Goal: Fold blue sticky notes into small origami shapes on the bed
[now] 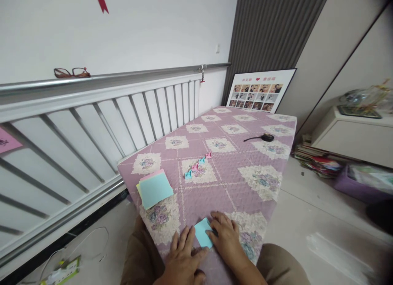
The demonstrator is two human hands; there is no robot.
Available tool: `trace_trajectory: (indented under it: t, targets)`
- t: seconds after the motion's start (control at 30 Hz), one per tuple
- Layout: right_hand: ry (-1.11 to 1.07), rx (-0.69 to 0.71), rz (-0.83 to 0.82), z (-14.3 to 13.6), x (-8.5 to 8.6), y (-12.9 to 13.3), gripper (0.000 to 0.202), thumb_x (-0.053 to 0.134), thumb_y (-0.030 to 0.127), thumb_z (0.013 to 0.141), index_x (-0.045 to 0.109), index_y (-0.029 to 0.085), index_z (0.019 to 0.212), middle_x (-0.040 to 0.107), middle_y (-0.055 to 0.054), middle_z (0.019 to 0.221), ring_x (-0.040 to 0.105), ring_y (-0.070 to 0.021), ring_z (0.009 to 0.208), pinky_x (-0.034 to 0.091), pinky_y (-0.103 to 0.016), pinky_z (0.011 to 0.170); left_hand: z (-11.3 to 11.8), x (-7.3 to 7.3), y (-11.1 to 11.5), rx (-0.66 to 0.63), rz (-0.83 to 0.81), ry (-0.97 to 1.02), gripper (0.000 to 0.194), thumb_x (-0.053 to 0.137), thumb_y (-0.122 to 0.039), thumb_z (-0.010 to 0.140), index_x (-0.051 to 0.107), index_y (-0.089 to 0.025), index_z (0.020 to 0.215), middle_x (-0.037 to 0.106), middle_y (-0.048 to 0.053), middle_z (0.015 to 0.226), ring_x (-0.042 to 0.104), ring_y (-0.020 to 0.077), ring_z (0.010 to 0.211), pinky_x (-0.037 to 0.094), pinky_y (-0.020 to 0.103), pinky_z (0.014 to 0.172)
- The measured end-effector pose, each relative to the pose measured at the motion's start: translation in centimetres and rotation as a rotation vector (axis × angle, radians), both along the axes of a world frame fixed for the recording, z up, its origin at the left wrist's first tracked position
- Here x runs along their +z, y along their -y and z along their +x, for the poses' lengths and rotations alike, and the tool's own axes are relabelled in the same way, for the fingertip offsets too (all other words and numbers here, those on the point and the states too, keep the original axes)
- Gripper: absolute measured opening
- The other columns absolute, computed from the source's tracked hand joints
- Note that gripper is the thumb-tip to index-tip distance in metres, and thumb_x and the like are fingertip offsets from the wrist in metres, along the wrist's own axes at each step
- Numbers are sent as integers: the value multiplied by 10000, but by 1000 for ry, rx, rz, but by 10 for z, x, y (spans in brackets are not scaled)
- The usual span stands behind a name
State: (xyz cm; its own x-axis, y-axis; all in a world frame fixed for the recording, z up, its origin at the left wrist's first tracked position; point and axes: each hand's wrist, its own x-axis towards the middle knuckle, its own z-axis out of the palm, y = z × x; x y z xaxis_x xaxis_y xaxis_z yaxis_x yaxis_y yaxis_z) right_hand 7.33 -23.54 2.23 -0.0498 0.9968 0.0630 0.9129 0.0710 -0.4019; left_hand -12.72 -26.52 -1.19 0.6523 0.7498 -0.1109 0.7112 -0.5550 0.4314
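Note:
A small light-blue folded paper (203,232) lies on the patterned tablecloth (208,201) at the near end of the table. My left hand (186,256) rests flat at its left side with the fingers stretched out, the fingertips touching its edge. Over the right edge of the paper curls my right hand (227,238), thumb and fingers holding it against the table. Ahead stand several little folded paper pieces, pink and blue, in a slanting row, among them a blue one (188,174) and a pink one (208,155). A stack of coloured square sheets (156,189), blue on top, sits to the left.
A black object with a thin tail (267,137) lies on the table's far right. Along the left runs a white radiator (138,113), with glasses (72,72) on the rail above. A photo board (260,90) leans behind the table. A power strip (63,272) is on the floor.

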Motion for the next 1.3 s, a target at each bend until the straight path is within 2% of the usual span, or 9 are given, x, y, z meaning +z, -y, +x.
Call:
trace_trajectory:
  t: [0.2, 0.33, 0.4, 0.53, 0.63, 0.77, 0.9, 1.13, 1.3]
  targets:
    - [42, 81, 31, 2, 9, -5, 99, 578, 212, 758, 639, 256, 822, 596, -44, 1199, 460, -268, 1159, 224, -522, 971, 23, -2, 15, 157, -32, -56, 794, 693, -304, 704, 307, -457, 1381, -1, 46, 1547, 62, 433, 1371, 134, 687, 1020]
    - [88, 168, 78, 5, 12, -5, 79, 580, 188, 774, 622, 254, 776, 643, -23, 959, 525, -237, 1006, 198, -515, 994, 22, -3, 19, 161, 10, -32, 814, 682, -324, 707, 281, -403, 1411, 60, 56, 1551, 78, 408, 1382, 145, 653, 1040]
    - [80, 184, 70, 7, 10, -5, 75, 580, 197, 789, 613, 251, 749, 645, -7, 871, 545, -221, 944, 213, -499, 986, 20, 1, 16, 174, 39, -10, 811, 649, -323, 737, 246, -331, 1441, 172, 80, 1535, 165, 380, 1373, 170, 611, 1059]
    - [42, 185, 49, 11, 4, -5, 48, 593, 219, 797, 613, 247, 763, 651, 4, 839, 562, -208, 909, 256, -460, 945, 23, 17, -3, 377, 105, 52, 524, 517, -267, 843, 425, -237, 1358, 524, 81, 1315, 422, 301, 1214, 279, 492, 1034]
    - [18, 191, 45, 13, 2, -6, 46, 596, 229, 801, 612, 240, 759, 650, 7, 826, 564, -200, 906, 265, -430, 933, 28, 30, -24, 418, 133, 83, 372, 473, -196, 859, 537, -239, 1223, 610, 54, 1126, 500, 264, 1055, 359, 421, 917]
    - [2, 207, 47, 15, 2, -5, 46, 592, 238, 804, 608, 236, 761, 644, 10, 828, 562, -191, 902, 269, -408, 932, 30, 36, -44, 398, 145, 104, 177, 514, -159, 835, 624, -242, 946, 603, 16, 963, 515, 218, 952, 361, 362, 832]
    - [-7, 240, 56, 18, 1, -5, 62, 570, 217, 814, 608, 239, 771, 637, 10, 831, 557, -177, 897, 312, -348, 885, 29, 32, -48, 356, 154, 130, 114, 546, -140, 830, 618, -228, 821, 588, -8, 903, 510, 177, 914, 346, 321, 817]
    - [28, 284, 90, 23, 1, -3, 139, 530, 174, 847, 602, 228, 741, 627, -7, 802, 550, -181, 858, 355, -309, 809, 27, 26, -44, 294, 195, 134, 129, 534, -115, 851, 609, -207, 802, 578, -3, 874, 489, 170, 888, 342, 313, 805]
    - [75, 302, 130, 23, -1, 4, 187, 487, 197, 895, 596, 223, 745, 605, -16, 818, 527, -190, 826, 363, -312, 763, 25, 23, -44, 225, 209, 111, 176, 483, -136, 891, 637, -222, 897, 588, 9, 897, 489, 177, 881, 362, 313, 801]
